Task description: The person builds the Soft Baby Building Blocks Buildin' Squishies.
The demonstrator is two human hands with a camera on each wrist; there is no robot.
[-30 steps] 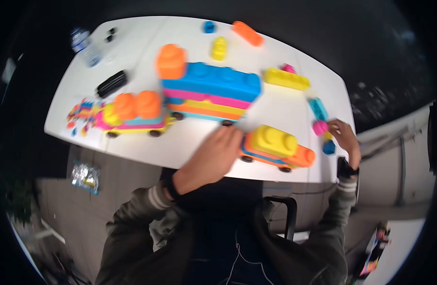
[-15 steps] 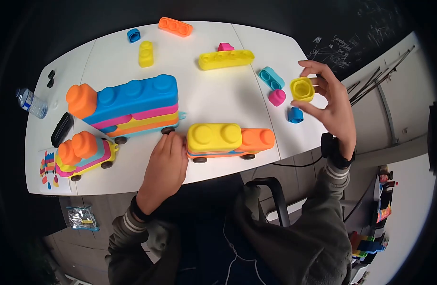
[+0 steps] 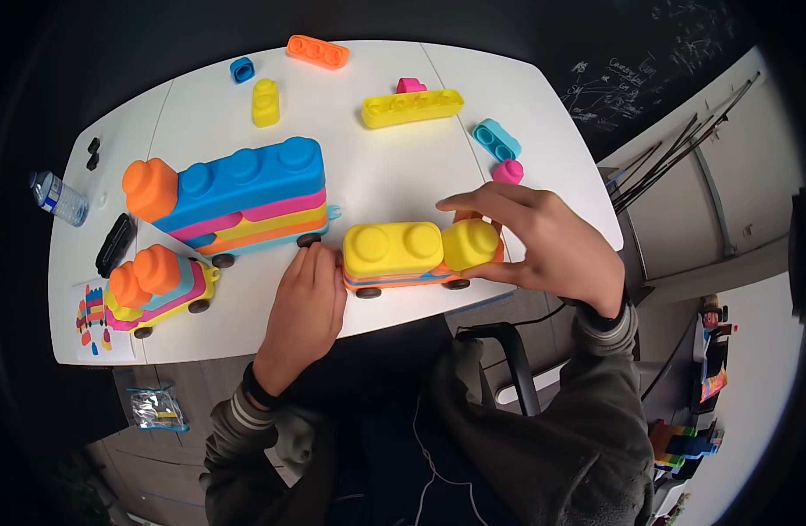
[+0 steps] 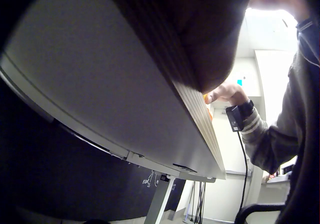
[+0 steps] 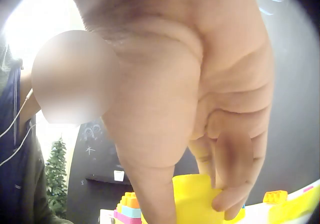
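Observation:
In the head view my right hand (image 3: 565,245) pinches a small yellow building block (image 3: 470,245) between thumb and fingers, its stud facing up. It sits over the low orange end (image 3: 499,250) of a wheeled block car, beside the car's larger yellow block (image 3: 392,247). The right wrist view shows the same yellow block (image 5: 192,199) between thumb and fingertips. At the car's other end, my left hand (image 3: 302,307) rests on the table edge, fingers together and fingertips hidden from above. I cannot tell whether they grip the car.
Behind the left hand stands a tall block car (image 3: 254,180); a smaller one (image 3: 162,285) is left of it, near a picture sheet (image 3: 113,342). Loose blocks include a long yellow one (image 3: 411,107), teal (image 3: 497,140) and pink (image 3: 508,172). A bottle (image 3: 63,200) stands far left.
My right hand picked up the yellow block at the right, turned it stud up and brought it left over the car's orange end. The left hand stays by the car's other end.

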